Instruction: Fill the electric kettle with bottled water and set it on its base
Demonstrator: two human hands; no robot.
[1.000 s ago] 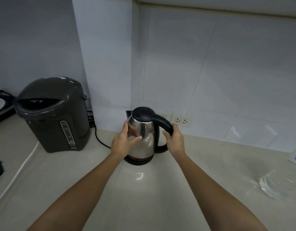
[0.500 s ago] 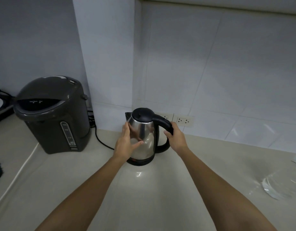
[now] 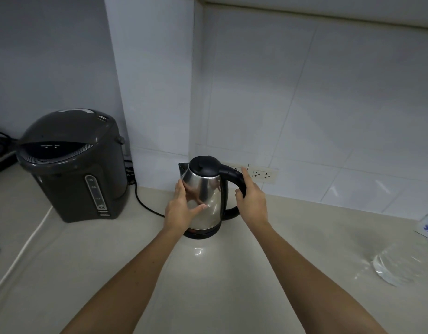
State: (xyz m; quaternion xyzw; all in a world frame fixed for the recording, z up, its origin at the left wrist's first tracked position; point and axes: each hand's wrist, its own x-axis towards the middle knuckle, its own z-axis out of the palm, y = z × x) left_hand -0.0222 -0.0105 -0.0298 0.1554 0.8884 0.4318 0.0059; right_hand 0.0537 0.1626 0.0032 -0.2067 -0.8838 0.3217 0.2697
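A steel electric kettle with a black lid and handle stands on its black base near the back wall of the counter, lid down. My left hand lies flat against the kettle's left side, thumb across the front. My right hand is at the black handle, with loosened fingers resting on its outer side. A clear water bottle lies at the right edge of the view, apart from both hands.
A dark grey electric water dispenser stands to the left, with a black cord running behind it. Two wall sockets sit just behind the kettle. A white cable crosses the counter at left.
My right hand has loosened on the handle, with the fingers now more extended. The kettle has stayed on its base and my left hand remains on its side.
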